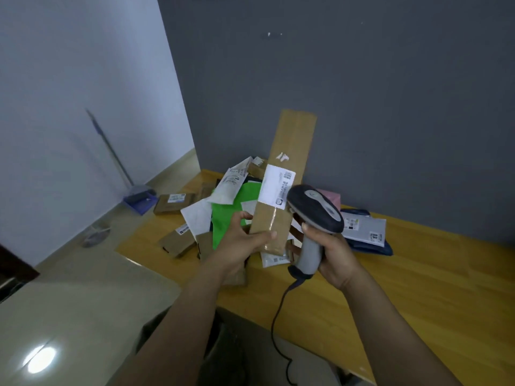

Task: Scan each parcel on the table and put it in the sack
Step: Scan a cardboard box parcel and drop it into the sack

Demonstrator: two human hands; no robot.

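Note:
My left hand [242, 240] grips the lower end of a long brown cardboard parcel [289, 151] and holds it upright above the wooden table [418, 274]. A white shipping label [274, 188] faces me on the parcel's middle. My right hand [333, 256] grips the grey handle of a barcode scanner [315, 208], whose dark head sits right beside the label. The scanner's black cable [278, 316] hangs down over the table's front edge. No sack is in view.
A heap of parcels lies behind my hands: a green bag [231, 215], white mailers [227, 186], small brown boxes [174, 203], a pink packet [331, 197], and a grey mailer [365, 228] on a dark blue bag. A broom and blue dustpan [139, 201] stand by the left wall.

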